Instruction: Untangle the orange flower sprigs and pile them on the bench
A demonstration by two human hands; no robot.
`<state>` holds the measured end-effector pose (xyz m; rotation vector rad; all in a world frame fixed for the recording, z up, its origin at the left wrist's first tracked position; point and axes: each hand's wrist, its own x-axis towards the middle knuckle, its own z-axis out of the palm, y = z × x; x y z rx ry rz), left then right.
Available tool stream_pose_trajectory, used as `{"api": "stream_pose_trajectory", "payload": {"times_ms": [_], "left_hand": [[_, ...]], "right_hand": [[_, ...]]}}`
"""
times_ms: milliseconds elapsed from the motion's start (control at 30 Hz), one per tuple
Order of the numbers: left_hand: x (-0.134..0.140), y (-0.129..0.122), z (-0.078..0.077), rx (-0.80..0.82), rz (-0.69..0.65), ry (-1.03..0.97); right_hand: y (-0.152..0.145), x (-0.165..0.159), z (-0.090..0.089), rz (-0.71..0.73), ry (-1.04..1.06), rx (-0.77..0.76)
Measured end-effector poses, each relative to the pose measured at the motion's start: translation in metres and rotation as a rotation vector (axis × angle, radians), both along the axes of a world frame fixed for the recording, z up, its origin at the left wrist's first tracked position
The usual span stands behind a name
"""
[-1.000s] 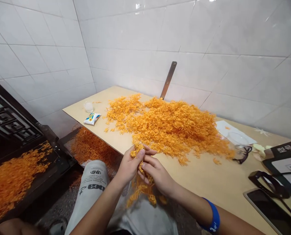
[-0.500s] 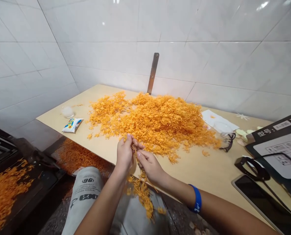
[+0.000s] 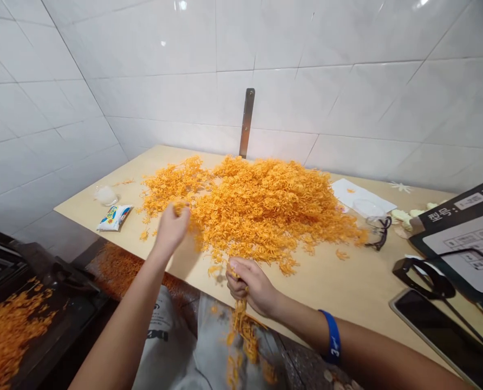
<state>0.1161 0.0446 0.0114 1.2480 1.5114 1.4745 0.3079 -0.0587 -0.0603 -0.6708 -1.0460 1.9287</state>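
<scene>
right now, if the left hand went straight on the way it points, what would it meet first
Most likely the loose orange pieces at the left of the heap; the left hand seems right at their edge, though depth is unclear from one view.

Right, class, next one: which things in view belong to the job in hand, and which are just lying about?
Job in hand:
orange strands in the right hand
orange pile, with the left hand at its edge

Apparently just lying about:
phone
glasses
colourful packet
white sheet
</scene>
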Motion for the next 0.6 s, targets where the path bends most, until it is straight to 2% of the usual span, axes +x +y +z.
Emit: {"api": "stream_pose_trajectory", "payload": {"times_ms": [67,133,200,267,333,400,467,533,600], "left_hand": [[0.021,-0.001,-0.005,-0.108,-0.185,0.219],[0.040,-0.002,-0.009,-0.149,-0.360,0.300],[0.049,-0.004,-0.009,-0.077,-0.456,0.325],[0.048,-0.010,-0.007,0.065,-0.446,0.318],[0.042,-0.025,-0.007,0.151,-0.369,0.197],[0.037,-0.047,-0.013,0.098,-0.317,-0.022],[0.037,-0.072,-0.023,-0.033,-0.372,-0.208],[0.045,-0.096,-0.035,-0.147,-0.504,-0.269],[0.058,-0.112,-0.045,-0.196,-0.535,-0.287]], "right_hand": [[0.005,0.000,0.001,0.028,0.106,-0.057],[0.007,0.001,0.002,0.029,0.162,-0.091],[0.006,0.004,0.003,0.034,0.189,-0.113],[0.003,0.006,0.004,0.044,0.206,-0.128],[0.002,0.007,0.004,0.050,0.233,-0.132],[0.001,0.007,0.005,0.049,0.268,-0.129],[0.001,0.007,0.006,0.049,0.290,-0.130],[0.000,0.005,0.007,0.049,0.280,-0.135],[-0.001,0.002,0.008,0.056,0.242,-0.128]]}}
